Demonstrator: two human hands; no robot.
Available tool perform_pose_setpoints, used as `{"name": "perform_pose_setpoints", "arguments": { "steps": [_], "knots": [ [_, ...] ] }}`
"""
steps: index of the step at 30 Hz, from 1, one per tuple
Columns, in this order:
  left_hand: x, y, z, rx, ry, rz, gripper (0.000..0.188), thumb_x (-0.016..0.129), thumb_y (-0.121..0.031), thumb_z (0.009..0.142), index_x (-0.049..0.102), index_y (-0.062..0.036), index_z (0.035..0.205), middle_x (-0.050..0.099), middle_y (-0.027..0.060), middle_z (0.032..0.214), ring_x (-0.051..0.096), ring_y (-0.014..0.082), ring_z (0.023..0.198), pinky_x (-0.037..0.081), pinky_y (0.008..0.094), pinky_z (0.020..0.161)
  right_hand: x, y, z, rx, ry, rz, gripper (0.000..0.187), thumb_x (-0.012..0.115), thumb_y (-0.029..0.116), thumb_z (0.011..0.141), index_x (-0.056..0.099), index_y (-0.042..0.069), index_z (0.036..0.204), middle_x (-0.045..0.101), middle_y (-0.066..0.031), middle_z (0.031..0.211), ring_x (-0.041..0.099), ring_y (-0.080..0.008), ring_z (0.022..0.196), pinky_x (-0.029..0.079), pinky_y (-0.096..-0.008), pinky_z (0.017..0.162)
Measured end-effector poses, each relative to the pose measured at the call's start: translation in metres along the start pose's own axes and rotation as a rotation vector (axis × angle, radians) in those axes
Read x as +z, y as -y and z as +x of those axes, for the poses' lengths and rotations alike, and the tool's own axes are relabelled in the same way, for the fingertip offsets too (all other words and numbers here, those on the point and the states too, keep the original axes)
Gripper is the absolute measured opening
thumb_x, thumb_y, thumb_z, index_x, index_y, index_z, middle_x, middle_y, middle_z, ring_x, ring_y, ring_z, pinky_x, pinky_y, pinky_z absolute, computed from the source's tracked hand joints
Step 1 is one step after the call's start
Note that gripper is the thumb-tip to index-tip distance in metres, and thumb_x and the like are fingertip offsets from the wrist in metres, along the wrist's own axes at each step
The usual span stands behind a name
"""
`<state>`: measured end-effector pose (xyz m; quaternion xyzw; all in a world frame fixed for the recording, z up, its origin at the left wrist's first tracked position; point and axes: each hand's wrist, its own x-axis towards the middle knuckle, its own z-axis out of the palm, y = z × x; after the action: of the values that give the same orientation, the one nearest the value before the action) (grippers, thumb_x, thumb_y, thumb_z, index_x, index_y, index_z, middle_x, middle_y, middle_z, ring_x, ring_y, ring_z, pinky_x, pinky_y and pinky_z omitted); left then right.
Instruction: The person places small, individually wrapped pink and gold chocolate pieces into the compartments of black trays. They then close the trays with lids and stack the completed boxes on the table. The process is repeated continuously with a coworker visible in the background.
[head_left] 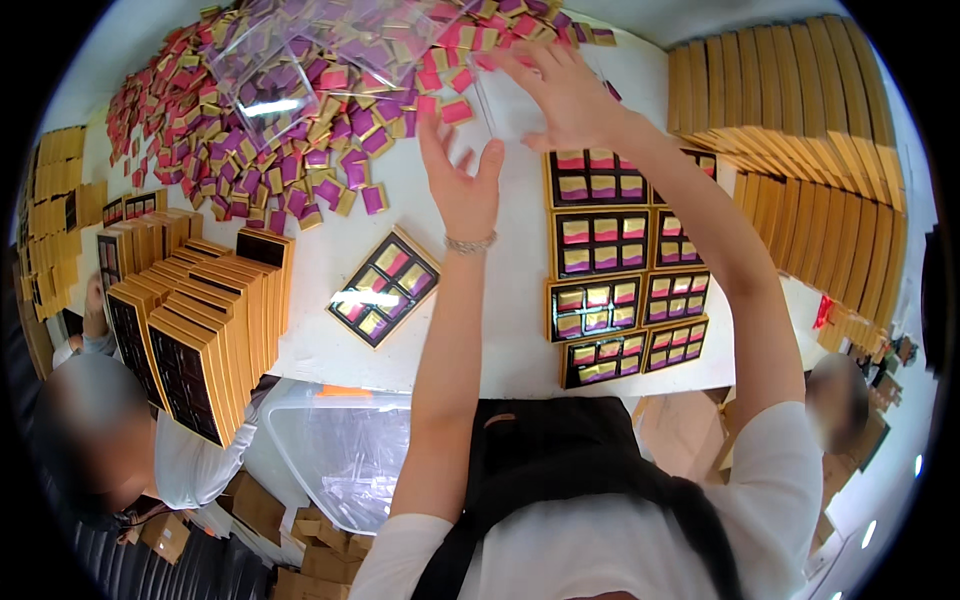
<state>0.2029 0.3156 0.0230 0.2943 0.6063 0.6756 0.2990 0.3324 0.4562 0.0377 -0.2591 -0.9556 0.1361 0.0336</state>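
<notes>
My left hand [465,185] reaches over the table with its fingers and thumb apart, holding nothing. My right hand [580,100] is spread over a clear plastic cover [507,108] beside the pile; whether it touches the cover I cannot tell. Just beyond both hands lies a big heap of small pink, purple and gold wrapped pieces [340,130]. A filled gold-edged black box [385,287] rests at an angle to the left of my left forearm. Under my right forearm, more filled boxes [600,243] stand in two columns.
More clear plastic covers [270,85] lie on the heap. Stacked black trays in gold frames [210,330] stand at the left, gold boxes [780,90] at the right. Below the table edge sits a clear bin [345,460]. One person [100,430] is at left, another [838,395] at right.
</notes>
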Motion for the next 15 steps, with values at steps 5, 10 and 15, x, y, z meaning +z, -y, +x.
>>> {"name": "perform_pose_setpoints", "arguments": {
  "steps": [5, 10, 15],
  "knots": [
    [0.006, -0.022, -0.008, 0.16, 0.749, 0.003, 0.033, 0.077, -0.006, 0.075, 0.064, -0.0002, 0.105, 0.069, 0.0088, 0.1, 0.065, 0.0166, 0.094, 0.051, 0.0286, 0.084, -0.054, 0.003, -0.079, 0.231, 0.71, 1.103, 0.06, 0.072, 0.024, 0.073, 0.053, 0.001, 0.126, 0.063, -0.0069, 0.099, 0.059, -0.0139, 0.092, 0.046, -0.0258, 0.085],
    [0.022, -0.013, -0.025, -0.411, 0.502, -0.192, 0.021, 0.069, -0.012, 0.087, 0.059, -0.0012, 0.103, 0.064, 0.0059, 0.093, 0.062, 0.0119, 0.081, 0.054, 0.0273, 0.075, -0.084, 0.04, -0.132, 0.34, 0.079, 0.061, 0.088, 0.085, 0.032, 0.064, 0.042, 0.011, 0.138, 0.053, -0.0155, 0.126, 0.049, -0.0277, 0.122, 0.044, -0.0494, 0.092],
    [0.053, -0.006, -0.036, -0.6, 0.4, -0.384, 0.017, 0.064, -0.017, 0.091, 0.061, -0.0039, 0.102, 0.063, 0.0047, 0.086, 0.061, 0.0118, 0.075, 0.055, 0.0288, 0.069, -0.031, 0.016, -0.173, 0.341, -0.084, -0.296, 0.099, 0.08, 0.015, 0.065, 0.026, 0.02, 0.148, 0.031, -0.0201, 0.143, 0.035, -0.0399, 0.131, 0.037, -0.057, 0.1]
  ]
}}
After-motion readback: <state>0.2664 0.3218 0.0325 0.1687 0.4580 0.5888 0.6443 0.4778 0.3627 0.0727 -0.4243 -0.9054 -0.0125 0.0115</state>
